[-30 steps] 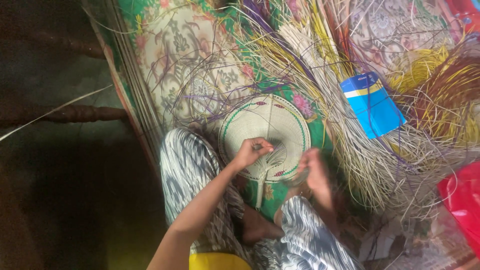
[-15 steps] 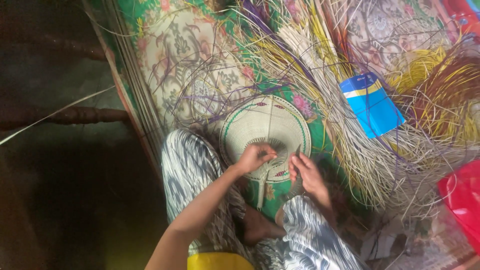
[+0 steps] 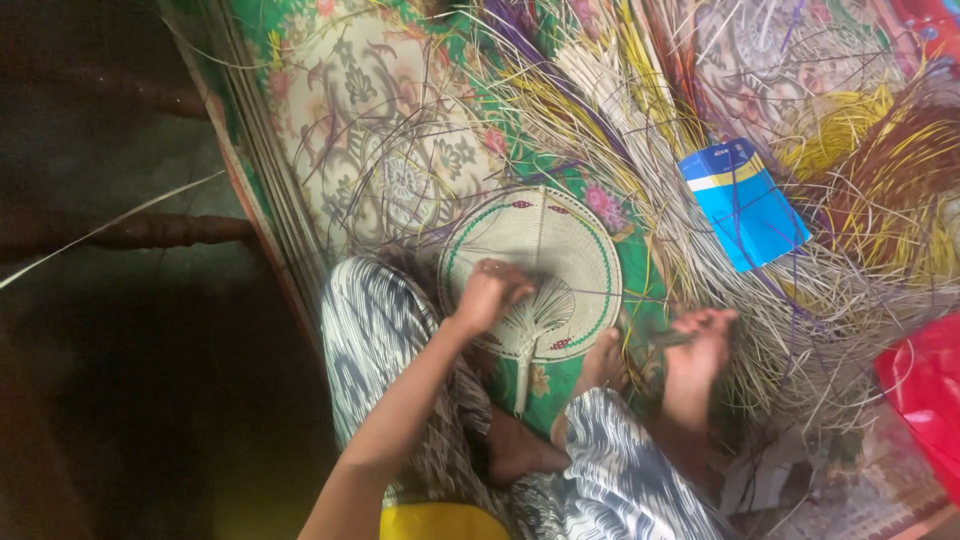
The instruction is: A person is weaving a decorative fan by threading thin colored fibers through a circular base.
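While the round woven fan (image 3: 540, 262) lies flat on the patterned mat (image 3: 340, 110) just ahead of my crossed legs, my left hand (image 3: 487, 293) presses on its left half, fingers curled down onto the weave. My right hand (image 3: 703, 338) is off the fan, to its right, closed around what seems to be a thin strand; the blur makes it hard to tell. Beyond the fan, loose straw strips (image 3: 640, 150) pile up, with a blue packet (image 3: 745, 203) lying on them.
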